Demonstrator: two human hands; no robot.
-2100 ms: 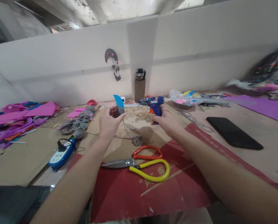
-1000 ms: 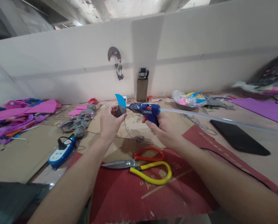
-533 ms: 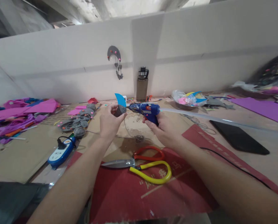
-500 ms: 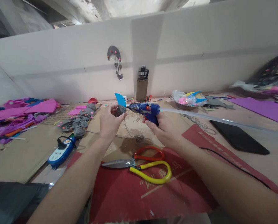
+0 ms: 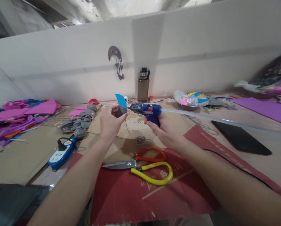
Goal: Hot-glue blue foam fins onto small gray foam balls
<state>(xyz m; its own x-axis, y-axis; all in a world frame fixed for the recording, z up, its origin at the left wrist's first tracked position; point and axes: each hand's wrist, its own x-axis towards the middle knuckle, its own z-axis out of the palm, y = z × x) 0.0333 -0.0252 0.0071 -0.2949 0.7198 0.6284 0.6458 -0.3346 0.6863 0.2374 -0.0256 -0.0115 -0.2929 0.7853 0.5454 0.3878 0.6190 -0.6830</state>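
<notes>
My left hand point(image 5: 111, 121) pinches a blue crescent point(image 5: 120, 99) whose lower part is wrapped in grey yarn point(image 5: 122, 110). A strand of that yarn hangs from it to a small loose coil point(image 5: 140, 140) on the cardboard. My right hand point(image 5: 161, 128) is wrapped round the handle of a blue glue gun point(image 5: 150, 110), its nozzle pointing left at the crescent's edge. I cannot tell whether the nozzle touches. From the gun's back a long clear glue stick point(image 5: 201, 115) reaches far to the right. Scissors point(image 5: 123, 164) with red and yellow handles lie below the hands.
A blue power strip point(image 5: 62, 153), balls of grey yarn point(image 5: 79, 133) and pink and purple scraps point(image 5: 32, 110) lie left. Behind stands a bottle point(image 5: 143, 89); a grey crescent point(image 5: 115, 52) hangs on the wall. At right are a bowl point(image 5: 187, 106) and a black tablet-like slab point(image 5: 240, 137).
The blue crescent has tilted or shifted very slightly to the left in my left hand. My right hand and the glue gun have hardly moved.
</notes>
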